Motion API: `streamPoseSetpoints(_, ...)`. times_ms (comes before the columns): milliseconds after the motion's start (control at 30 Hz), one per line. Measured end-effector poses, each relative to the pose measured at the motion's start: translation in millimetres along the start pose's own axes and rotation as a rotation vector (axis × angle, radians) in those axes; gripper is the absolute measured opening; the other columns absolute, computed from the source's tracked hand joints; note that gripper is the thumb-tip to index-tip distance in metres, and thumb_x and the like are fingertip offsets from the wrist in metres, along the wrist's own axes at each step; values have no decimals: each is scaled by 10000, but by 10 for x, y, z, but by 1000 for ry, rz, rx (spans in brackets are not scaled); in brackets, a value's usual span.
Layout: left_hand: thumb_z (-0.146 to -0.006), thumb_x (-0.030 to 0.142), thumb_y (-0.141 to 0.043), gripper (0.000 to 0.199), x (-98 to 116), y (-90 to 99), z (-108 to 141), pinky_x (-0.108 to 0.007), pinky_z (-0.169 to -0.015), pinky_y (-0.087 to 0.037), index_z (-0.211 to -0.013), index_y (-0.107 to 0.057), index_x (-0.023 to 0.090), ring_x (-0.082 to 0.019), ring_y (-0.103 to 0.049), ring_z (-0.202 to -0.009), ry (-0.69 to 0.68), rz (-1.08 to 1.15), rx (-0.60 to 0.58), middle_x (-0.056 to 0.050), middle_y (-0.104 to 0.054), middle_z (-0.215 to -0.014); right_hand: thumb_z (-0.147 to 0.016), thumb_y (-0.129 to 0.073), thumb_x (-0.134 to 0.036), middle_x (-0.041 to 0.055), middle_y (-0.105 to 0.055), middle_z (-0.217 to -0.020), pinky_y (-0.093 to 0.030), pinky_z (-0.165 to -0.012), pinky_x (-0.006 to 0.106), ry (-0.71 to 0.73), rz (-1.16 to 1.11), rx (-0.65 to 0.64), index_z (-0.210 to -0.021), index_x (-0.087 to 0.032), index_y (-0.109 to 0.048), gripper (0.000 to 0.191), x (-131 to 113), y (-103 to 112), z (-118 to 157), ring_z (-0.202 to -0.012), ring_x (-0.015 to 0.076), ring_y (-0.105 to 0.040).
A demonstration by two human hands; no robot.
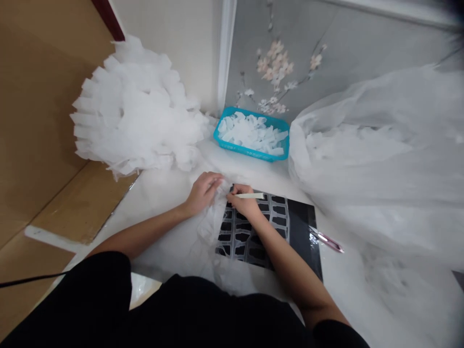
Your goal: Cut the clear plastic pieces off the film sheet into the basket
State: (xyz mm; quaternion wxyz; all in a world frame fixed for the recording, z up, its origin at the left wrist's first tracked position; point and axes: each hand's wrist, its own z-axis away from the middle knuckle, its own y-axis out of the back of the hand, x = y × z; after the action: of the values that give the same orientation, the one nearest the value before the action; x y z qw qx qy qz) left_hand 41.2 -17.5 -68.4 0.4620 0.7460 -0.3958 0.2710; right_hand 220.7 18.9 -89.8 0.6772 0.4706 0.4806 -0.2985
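In my right hand (244,200) is a slim white pen-shaped tool (250,195), gripped like a pen, its tip pointing left; the tip is hidden by my fingers. That hand rests over a black board (302,217). A thin, sheer white sheet (268,227) with several rows of cut-out openings lies over the board, black showing through. My left hand (205,192) is closed at the fingertips on bunched sheer white fabric (213,212) at the board's left edge. On the board's right edge lies a pink-handled tool (328,240) with a shiny metal end.
A blue plastic basket (288,145) of small white pieces stands behind my hands. At the back left rises a large heap of white pieces (137,111). A big translucent bag (369,169) fills the right side. A grey floral panel (326,29) stands at the back.
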Motion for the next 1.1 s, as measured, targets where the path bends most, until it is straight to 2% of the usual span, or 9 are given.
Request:
streamPoseSetpoints(200,-995,359,-453,211,321,-97,-31,-271,-785,-512,-1039,-572,189,-153,-615,-892,29,128,394,-56,-625,-961,-631,-598,-192,-65,-436,-479,-272,-486,226,44,37,70,-524,-215,-425,204,-73,-23,35,-498,105,-386)
streamPoseSetpoints(333,-982,402,-473,223,638,54,-322,-305,-847,-498,-1083,-528,211,-162,-589,-952,-150,224,771,-55,-572,-1039,-605,-620,-186,-65,-435,-469,-265,-480,220,54,-7,104,-507,-207,-438,208,-131,-16,78,-496,100,-378)
streamPoseSetpoints(400,-955,439,-514,287,858,180,-495,-302,-829,-503,-1171,-498,251,-163,-595,-959,-263,318,877,-41,-564,-1057,-621,-640,-223,-58,-485,-461,-276,-451,211,45,-67,90,-522,-206,-451,214,-184,1,93,-457,96,-402)
streamPoseSetpoints(500,-944,419,-540,338,1200,254,-581,-290,-778,-518,-1254,-498,290,-172,-608,-975,-339,401,775,-44,-583,-1093,-748,-606,-419,-24,-608,-515,-319,-395,208,40,-177,66,-701,-196,-564,232,-382,101,143,-381,102,-442)
streamPoseSetpoints(633,-934,242,-564,208,1462,79,-402,-355,-862,-527,-1141,-587,249,-191,-612,-1017,-587,360,556,-59,-621,-1083,-861,-410,-686,65,-718,-693,-465,-438,227,122,-479,-6,-1037,-158,-646,605,-875,438,409,-506,153,-626)
streamPoseSetpoints(700,-907,142,-572,255,1504,-26,-319,-357,-829,-542,-1142,-584,239,-192,-616,-1010,-767,298,419,-67,-636,-1084,-823,-509,-705,78,-721,-750,-518,-500,237,221,-637,-44,-983,-155,-697,602,-1129,644,631,-615,171,-668)
streamPoseSetpoints(833,-845,35,-602,428,1518,-113,-297,-398,-831,-556,-1216,-558,243,-219,-625,-1055,-970,102,254,-96,-645,-1189,-716,-777,-509,25,-695,-728,-540,-534,202,282,-688,96,-791,-186,-746,333,-1438,953,1017,-641,137,-639)
streamPoseSetpoints(967,-944,185,-522,388,1522,-104,-358,-411,-794,-562,-1327,-512,250,-239,-642,-1040,-932,122,326,-112,-650,-1185,-683,-829,-415,3,-691,-693,-546,-557,186,244,-753,217,-671,-187,-717,254,-1493,1121,1149,-624,109,-625)
streamPoseSetpoints(1100,-1006,360,-382,330,1599,-107,-343,-370,-711,-507,-1170,-646,246,-201,-606,-835,-821,266,680,-60,-631,-915,-611,-876,-380,0,-674,-608,-536,-534,200,141,-637,57,-609,-166,-677,292,-1489,1133,1160,-557,109,-631)
